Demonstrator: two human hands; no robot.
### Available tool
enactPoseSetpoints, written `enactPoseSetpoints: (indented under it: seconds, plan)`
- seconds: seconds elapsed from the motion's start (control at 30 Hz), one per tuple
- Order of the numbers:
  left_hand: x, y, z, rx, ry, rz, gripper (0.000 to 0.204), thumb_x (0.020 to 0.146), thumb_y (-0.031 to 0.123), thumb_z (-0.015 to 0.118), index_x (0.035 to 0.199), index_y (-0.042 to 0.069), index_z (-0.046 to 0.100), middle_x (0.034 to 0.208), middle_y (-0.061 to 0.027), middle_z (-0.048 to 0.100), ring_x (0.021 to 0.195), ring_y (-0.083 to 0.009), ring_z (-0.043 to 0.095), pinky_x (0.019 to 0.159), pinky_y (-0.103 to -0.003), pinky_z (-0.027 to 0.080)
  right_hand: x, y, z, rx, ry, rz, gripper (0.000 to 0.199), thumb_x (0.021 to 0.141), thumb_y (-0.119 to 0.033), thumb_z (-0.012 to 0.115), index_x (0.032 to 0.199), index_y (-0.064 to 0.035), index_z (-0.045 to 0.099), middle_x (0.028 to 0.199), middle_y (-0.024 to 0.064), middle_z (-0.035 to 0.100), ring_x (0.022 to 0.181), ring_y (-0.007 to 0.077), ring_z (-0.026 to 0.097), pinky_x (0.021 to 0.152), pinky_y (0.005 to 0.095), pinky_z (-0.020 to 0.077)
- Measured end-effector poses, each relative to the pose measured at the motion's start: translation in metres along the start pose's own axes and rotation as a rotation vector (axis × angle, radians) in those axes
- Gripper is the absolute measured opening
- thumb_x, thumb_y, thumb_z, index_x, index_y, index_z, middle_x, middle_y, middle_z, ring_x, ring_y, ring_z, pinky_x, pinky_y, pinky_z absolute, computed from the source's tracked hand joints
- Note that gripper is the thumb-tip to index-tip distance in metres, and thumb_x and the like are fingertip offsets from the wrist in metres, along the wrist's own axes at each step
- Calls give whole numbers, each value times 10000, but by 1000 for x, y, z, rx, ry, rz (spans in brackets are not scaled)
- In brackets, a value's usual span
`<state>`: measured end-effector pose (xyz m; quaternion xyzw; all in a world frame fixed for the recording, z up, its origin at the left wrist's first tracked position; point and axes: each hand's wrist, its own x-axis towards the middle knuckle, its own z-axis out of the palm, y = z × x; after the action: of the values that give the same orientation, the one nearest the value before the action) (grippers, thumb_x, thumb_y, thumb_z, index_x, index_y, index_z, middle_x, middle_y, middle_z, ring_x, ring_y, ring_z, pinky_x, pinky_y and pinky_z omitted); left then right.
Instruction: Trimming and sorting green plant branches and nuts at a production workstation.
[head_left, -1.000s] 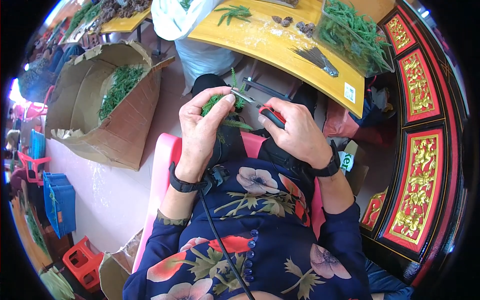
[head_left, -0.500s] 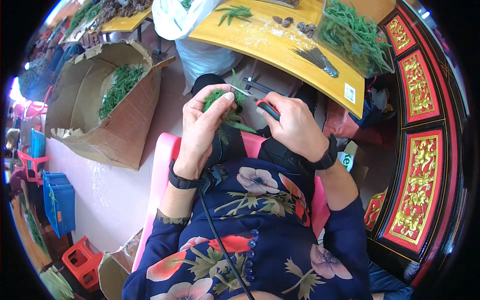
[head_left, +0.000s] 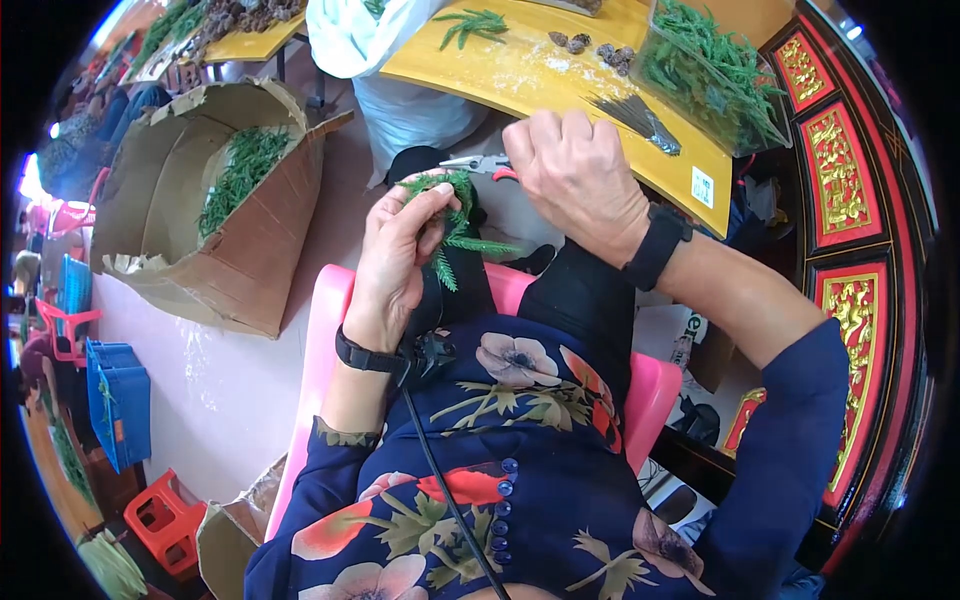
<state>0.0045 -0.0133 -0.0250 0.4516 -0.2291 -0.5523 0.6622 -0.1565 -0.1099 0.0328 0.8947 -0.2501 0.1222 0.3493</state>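
Between the thumb and fingers of my left hand (head_left: 398, 235) is a bunch of green artificial pine sprigs (head_left: 460, 225), its tips hanging down over my lap. My right hand (head_left: 580, 175) is wrapped round a pair of pliers (head_left: 478, 163) with red grips, raised with its elbow out to the side. The metal jaws point left and reach the top of the sprigs by my left fingertips. Whether they grip a wire there is too small to tell. Most of the handles are hidden inside my right fist.
Ahead stands a yellow table (head_left: 520, 80) with small pine cones (head_left: 570, 42), a bundle of thin wires (head_left: 637, 120) and a clear bin of green sprigs (head_left: 710, 75). A torn cardboard box (head_left: 240, 260) holds more sprigs at left, near a white sack (head_left: 410, 120). Carved red-and-gold panels (head_left: 850, 340) line the right.
My right hand has lifted and turned over, its elbow swinging outward to the right. The pliers' jaws now lie nearly level across the sprig tops. My left hand has barely shifted.
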Motion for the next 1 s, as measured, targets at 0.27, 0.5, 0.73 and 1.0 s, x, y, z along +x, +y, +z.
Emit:
enactPoseSetpoints:
  seconds: [0.27,0.5,0.73,1.0]
  plan:
    - [-7,13,9,119,72,178,238,837,86,633,1068,29,617,761,30,600,516,3,381,459,-154,260,-14,1,-1,641,-19,265,155,755,-123,590,874,-39,537,802,129,568,742,304,575,642,402,453]
    - [-16,13,20,289,96,319,269,834,79,638,1092,8,614,790,22,609,569,2,412,499,-149,290,-21,-1,-5,1215,-375,361,226,872,-217,573,897,7,555,770,201,592,713,368,566,638,395,442]
    - [-18,11,21,312,58,333,267,827,47,644,1091,11,616,819,24,612,639,-2,469,552,-146,350,-24,3,-1,1413,-487,317,245,884,-221,559,960,12,563,781,205,587,710,349,578,653,380,451]
    - [-16,4,20,460,88,452,232,817,31,630,1047,-3,621,834,21,599,740,-32,517,663,-181,425,-29,5,-2,1305,-488,236,270,890,-234,559,1011,8,560,803,203,594,730,333,597,671,382,458]
